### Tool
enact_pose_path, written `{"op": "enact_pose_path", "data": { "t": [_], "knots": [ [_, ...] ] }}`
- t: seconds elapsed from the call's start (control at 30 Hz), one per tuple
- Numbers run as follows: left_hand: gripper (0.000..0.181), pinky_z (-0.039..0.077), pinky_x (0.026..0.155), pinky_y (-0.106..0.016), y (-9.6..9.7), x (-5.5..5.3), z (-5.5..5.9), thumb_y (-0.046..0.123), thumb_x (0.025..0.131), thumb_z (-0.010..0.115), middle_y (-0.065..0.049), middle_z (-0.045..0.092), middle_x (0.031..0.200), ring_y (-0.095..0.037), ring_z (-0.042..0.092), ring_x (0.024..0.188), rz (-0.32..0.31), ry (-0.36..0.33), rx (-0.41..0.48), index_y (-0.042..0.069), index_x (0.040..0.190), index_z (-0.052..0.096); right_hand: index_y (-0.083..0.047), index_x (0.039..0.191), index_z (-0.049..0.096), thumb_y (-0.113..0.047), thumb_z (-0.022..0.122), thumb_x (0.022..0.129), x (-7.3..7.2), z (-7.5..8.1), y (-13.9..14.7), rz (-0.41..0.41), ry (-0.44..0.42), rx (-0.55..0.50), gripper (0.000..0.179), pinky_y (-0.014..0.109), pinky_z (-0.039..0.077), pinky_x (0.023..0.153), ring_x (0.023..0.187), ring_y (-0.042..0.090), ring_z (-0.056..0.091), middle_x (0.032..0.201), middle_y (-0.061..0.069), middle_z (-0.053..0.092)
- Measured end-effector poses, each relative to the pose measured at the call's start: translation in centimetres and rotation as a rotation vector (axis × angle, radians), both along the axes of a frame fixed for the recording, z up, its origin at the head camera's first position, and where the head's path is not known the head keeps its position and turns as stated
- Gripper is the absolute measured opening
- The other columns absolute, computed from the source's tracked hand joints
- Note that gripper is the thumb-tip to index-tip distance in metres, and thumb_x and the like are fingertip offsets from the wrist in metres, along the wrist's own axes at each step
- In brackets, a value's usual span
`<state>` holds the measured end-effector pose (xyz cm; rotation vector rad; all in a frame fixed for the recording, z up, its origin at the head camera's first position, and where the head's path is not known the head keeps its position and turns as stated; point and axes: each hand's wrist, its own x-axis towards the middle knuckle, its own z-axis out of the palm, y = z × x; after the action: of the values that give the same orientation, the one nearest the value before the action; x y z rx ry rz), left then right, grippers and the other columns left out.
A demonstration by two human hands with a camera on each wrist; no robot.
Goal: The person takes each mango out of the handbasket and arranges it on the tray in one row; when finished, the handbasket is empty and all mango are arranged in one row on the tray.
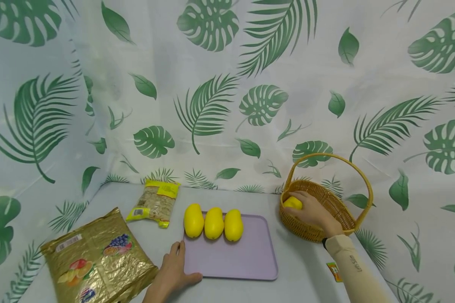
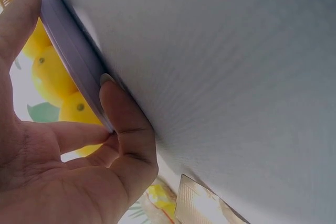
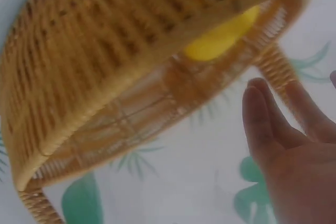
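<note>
Three yellow mangoes (image 1: 214, 223) lie side by side along the back left of a lilac tray (image 1: 231, 263). My left hand (image 1: 173, 269) grips the tray's front left corner, thumb along the front edge and bent fingers at the left side. The left wrist view shows a curled fingertip against the tray wall. At the right, my right hand (image 1: 310, 209) reaches over a wicker basket (image 1: 303, 230) around another yellow mango (image 1: 293, 203) inside. In the right wrist view, the right hand (image 3: 299, 161) has extended fingers above the rim, apart from the mango (image 3: 223, 38).
A large gold foil bag (image 1: 98, 261) lies at the front left, with a yellow and clear packet (image 1: 157, 202) behind it. The basket's tall handle (image 1: 365, 181) arches overhead. A small orange and green sachet (image 1: 334, 272) lies near the right forearm. Leaf-patterned cloth closes the back.
</note>
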<state>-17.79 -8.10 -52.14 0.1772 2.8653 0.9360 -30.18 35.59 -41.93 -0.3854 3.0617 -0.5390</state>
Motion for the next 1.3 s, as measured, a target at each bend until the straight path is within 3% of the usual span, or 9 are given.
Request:
{"op": "enact_pose_path", "data": {
  "t": [0.57, 1.1, 1.3],
  "knots": [
    [0.116, 0.049, 0.096, -0.063, 0.0, 0.0, -0.1, 0.046, 0.068, 0.090, -0.033, 0.037, 0.149, -0.055, 0.052, 0.112, -0.003, -0.029, 0.017, -0.014, 0.149, 0.033, 0.002, 0.150, 0.042, -0.050, 0.057, 0.099, -2.7, -0.6, 3.1, -0.031, -0.145, 0.126, 0.075, 0.075, 0.031, 0.109, 0.140, 0.060, 0.030, 0.151, 0.038, 0.039],
    [0.115, 0.049, 0.095, -0.065, -0.3, 0.0, 0.0, 0.044, 0.067, 0.091, -0.033, 0.038, 0.148, -0.057, 0.052, 0.111, -0.007, -0.029, 0.042, -0.014, 0.148, 0.034, 0.005, 0.147, 0.043, -0.048, 0.059, 0.098, -4.0, -1.0, 2.4, -0.011, -0.222, 0.196, 0.075, 0.073, 0.033, 0.109, 0.138, 0.060, 0.032, 0.148, 0.039, 0.040],
    [0.115, 0.049, 0.095, -0.064, -0.2, -0.1, 0.0, 0.045, 0.068, 0.091, -0.032, 0.037, 0.149, -0.054, 0.052, 0.111, -0.005, -0.026, 0.043, -0.014, 0.148, 0.033, 0.007, 0.145, 0.046, -0.046, 0.059, 0.098, -5.0, -1.2, 2.2, 0.035, -0.208, 0.236, 0.073, 0.070, 0.034, 0.110, 0.137, 0.060, 0.035, 0.144, 0.037, 0.048]
  ]
}}
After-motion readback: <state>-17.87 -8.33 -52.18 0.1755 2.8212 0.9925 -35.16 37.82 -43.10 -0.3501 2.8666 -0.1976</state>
